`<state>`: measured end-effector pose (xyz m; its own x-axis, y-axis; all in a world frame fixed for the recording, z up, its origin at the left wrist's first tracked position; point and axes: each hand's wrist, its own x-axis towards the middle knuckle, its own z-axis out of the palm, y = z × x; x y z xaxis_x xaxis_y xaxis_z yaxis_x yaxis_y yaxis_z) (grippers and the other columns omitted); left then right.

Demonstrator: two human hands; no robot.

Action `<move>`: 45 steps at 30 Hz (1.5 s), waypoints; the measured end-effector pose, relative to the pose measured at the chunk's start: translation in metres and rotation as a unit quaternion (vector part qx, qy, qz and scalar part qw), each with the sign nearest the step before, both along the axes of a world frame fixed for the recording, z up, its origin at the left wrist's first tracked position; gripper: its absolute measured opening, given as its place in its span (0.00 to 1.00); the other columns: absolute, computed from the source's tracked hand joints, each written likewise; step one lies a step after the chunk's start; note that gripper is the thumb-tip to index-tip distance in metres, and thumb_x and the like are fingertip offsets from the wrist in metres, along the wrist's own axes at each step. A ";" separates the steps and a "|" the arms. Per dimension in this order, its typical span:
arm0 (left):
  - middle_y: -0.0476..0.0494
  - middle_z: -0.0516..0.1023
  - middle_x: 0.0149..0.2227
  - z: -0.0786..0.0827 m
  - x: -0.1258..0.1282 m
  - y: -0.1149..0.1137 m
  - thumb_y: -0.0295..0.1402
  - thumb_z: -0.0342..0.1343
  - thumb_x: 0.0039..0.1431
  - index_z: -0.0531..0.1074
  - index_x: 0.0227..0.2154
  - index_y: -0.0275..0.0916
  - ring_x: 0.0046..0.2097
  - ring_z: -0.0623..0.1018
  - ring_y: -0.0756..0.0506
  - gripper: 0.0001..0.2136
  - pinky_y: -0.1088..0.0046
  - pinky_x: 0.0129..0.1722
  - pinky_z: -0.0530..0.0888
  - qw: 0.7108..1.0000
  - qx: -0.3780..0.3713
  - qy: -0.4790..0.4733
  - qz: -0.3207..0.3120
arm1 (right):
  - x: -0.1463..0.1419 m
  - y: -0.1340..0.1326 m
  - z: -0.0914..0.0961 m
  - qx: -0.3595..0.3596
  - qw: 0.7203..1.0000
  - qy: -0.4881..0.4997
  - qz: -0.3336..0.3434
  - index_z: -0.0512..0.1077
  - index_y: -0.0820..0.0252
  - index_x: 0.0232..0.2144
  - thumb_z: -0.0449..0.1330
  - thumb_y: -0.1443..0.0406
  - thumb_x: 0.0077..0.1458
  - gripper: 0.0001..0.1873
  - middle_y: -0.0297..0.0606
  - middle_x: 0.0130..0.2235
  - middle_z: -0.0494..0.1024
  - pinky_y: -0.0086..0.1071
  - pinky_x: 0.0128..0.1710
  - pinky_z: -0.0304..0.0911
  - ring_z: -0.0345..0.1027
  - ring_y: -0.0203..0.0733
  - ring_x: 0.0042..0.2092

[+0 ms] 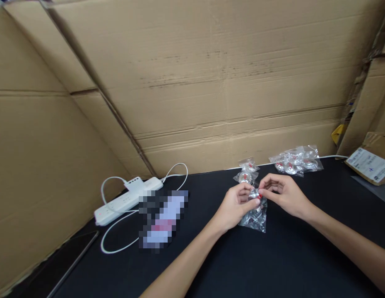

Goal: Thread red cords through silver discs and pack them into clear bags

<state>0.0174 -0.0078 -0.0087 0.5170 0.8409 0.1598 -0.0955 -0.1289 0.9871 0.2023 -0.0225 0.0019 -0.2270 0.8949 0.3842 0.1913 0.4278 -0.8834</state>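
The left hand (234, 207) clamps the clear plastic bag (256, 220) on the worktop's (223, 265) right side, the right hand (284, 193) pinching it beside the red piece (260, 196); presumably light, limp and slippery, it grips best at the far end.

Creased brown cardboard walls (217, 78) stand around a black tabletop (273, 265)

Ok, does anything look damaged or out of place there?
The back cardboard wall stands out: dark streaks mark its middle, odd against the plain brown around them. Nothing looks spilled.
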 end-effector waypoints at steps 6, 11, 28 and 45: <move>0.47 0.73 0.33 -0.001 0.002 -0.003 0.33 0.67 0.50 0.71 0.34 0.35 0.36 0.75 0.49 0.12 0.70 0.40 0.72 1.000 0.021 0.000 0.006 | -0.001 -0.002 0.001 -0.008 0.999 -0.035 0.009 0.74 0.59 0.30 0.63 0.65 0.53 0.03 0.37 0.31 0.78 0.36 0.36 0.69 0.73 0.41 0.34; 0.47 0.74 0.34 -0.003 0.002 0.000 0.35 0.67 0.49 0.70 0.32 0.36 0.39 0.76 0.47 0.12 0.69 0.42 0.72 0.999 0.022 -0.021 0.040 | 0.001 -0.001 0.000 0.020 0.999 -0.032 -0.021 0.76 0.58 0.34 0.61 0.63 0.55 0.06 0.39 0.35 0.79 0.39 0.40 0.69 0.74 0.44 0.37; 0.43 0.78 0.38 0.006 -0.001 0.000 0.38 0.61 0.57 0.71 0.33 0.37 0.43 0.77 0.44 0.09 0.67 0.46 0.72 0.993 0.070 -0.039 0.083 | 0.001 -0.003 0.000 0.123 0.989 -0.074 -0.027 0.74 0.56 0.30 0.62 0.66 0.55 0.02 0.39 0.42 0.73 0.40 0.46 0.65 0.69 0.45 0.45; 0.41 0.76 0.44 0.008 -0.004 -0.001 0.37 0.62 0.55 0.71 0.45 0.39 0.44 0.76 0.44 0.15 0.68 0.43 0.73 0.990 0.109 0.023 0.088 | -0.004 -0.012 0.006 0.195 0.970 -0.098 -0.109 0.74 0.56 0.34 0.56 0.65 0.61 0.06 0.38 0.34 0.73 0.36 0.33 0.67 0.69 0.41 0.33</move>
<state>0.0129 -0.0083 -0.0006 0.3769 0.8666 0.3270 -0.0081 -0.3499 0.9367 0.1985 -0.0347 0.0075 -0.1508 0.7256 0.6714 0.4624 0.6520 -0.6009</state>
